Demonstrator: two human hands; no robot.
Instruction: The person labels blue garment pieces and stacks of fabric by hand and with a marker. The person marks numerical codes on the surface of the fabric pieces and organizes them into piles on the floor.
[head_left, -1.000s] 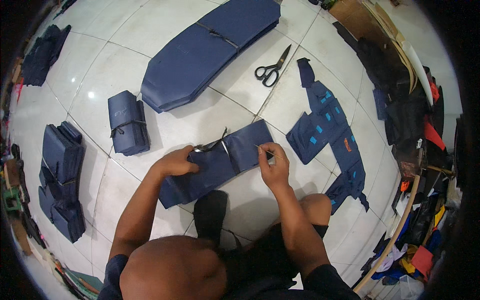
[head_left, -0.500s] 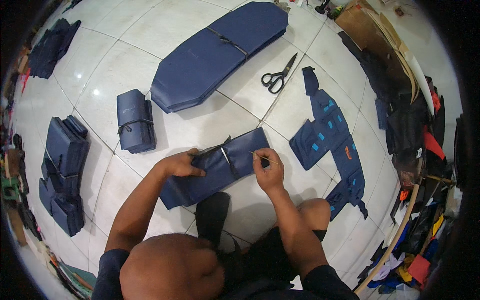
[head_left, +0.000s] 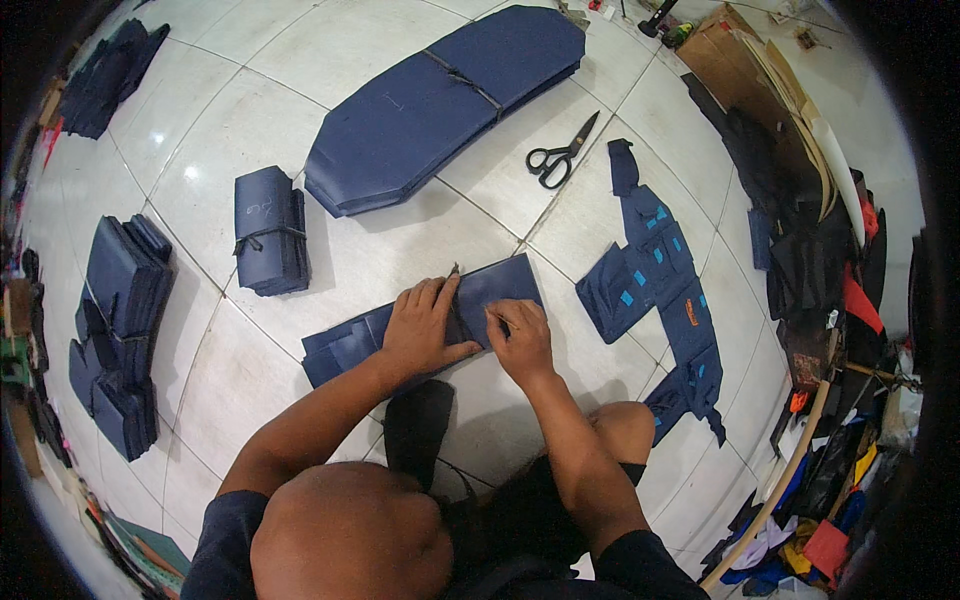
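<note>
My left hand (head_left: 425,325) lies with outstretched fingers across a stack of navy panels (head_left: 350,340), pressing on it near the dark strip (head_left: 455,272) tied around its middle. On the right part of the same stack, my right hand (head_left: 522,338) is pinched, fingertips close to the surface. A thin yellowish stick showed in that hand a moment ago; now the fingers mostly hide it. Beyond the stack lies a large tied pile of long navy panels (head_left: 400,120). A smaller tied navy bundle (head_left: 270,225) stands to the left.
Black-handled scissors (head_left: 562,155) lie on the white tiled floor (head_left: 460,225). To the right spreads a navy piece with blue tabs (head_left: 665,260). More tied navy bundles (head_left: 120,310) sit at the far left. Cardboard (head_left: 715,60) and heaped coloured cloth (head_left: 820,540) line the right edge.
My left hand has moved from the stack's left end onto its middle, beside the tie. My right hand has shifted slightly left and down, its fingers curling further around the thin stick.
</note>
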